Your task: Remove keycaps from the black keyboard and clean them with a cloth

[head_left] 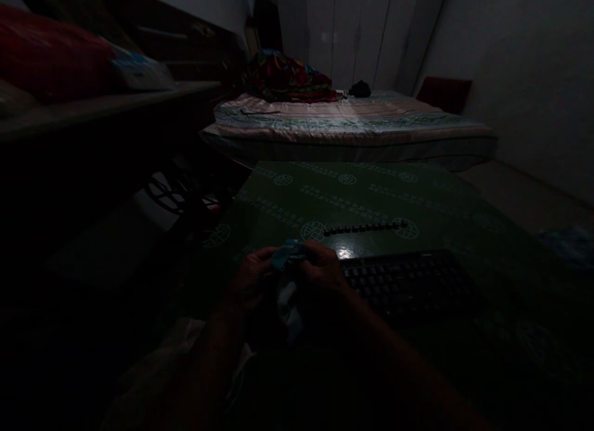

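Observation:
In the dim light my left hand [254,273] and my right hand [322,267] are both closed on a light blue and white cloth [288,295]. The cloth is bunched between my fingertips, and its lower end hangs down below them. Whether anything is wrapped inside it I cannot tell. Just right of my right hand lies a black keyboard [408,281] on the green table. Beyond the hands, a row of several small black keycaps [364,228] runs across the tabletop.
The green table [315,195] has white printed globes and lettering. A bed [371,118] with a bundled red blanket [290,75] stands behind it. At the left is a shelf [195,87] holding a red bag [51,53]. Pale fabric [162,363] lies at the lower left.

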Available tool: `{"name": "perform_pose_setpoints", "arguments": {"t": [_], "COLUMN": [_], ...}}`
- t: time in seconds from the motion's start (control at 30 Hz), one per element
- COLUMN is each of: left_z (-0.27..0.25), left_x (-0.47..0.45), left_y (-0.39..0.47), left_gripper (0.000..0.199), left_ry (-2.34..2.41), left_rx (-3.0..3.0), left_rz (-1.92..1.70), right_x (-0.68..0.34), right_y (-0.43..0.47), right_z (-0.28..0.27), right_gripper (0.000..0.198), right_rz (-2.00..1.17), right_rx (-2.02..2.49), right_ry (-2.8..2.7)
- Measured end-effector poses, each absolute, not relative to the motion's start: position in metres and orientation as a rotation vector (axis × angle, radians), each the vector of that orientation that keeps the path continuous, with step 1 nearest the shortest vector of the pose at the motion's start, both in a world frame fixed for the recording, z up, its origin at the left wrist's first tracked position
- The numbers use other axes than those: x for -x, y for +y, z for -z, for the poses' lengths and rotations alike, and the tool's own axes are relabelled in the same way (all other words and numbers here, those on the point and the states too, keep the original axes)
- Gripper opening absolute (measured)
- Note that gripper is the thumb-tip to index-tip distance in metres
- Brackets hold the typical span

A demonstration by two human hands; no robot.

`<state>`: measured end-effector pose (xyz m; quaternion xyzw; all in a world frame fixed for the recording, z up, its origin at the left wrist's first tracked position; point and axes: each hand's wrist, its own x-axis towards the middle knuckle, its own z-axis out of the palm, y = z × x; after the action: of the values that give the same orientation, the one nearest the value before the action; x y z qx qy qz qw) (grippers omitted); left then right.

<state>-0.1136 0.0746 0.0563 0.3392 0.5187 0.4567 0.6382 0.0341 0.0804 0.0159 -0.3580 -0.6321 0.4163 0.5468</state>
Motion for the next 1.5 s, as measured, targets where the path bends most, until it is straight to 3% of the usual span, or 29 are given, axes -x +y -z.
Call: {"name": "perform_pose_setpoints", "arguments": {"t": [0.67, 1.5], "left_z": [-0.063, -0.064], "left_x": [0.115, 0.118], "left_y": [0.071, 0.071], "left_gripper": [0.031, 0.033], "left_ry": [1.214, 1.222], "left_rx": [-0.902, -0.916], "left_rz": [-1.011, -1.021], "right_x": [-0.039, -0.035], "right_y": [0.080, 0.078], "right_z": [-0.023, -0.019], "right_gripper": [0.011, 0.013], "right_rz": [-0.803, -0.801], "right_rx": [0.883, 0.946], "right_ry": [-1.713, -1.713]}}
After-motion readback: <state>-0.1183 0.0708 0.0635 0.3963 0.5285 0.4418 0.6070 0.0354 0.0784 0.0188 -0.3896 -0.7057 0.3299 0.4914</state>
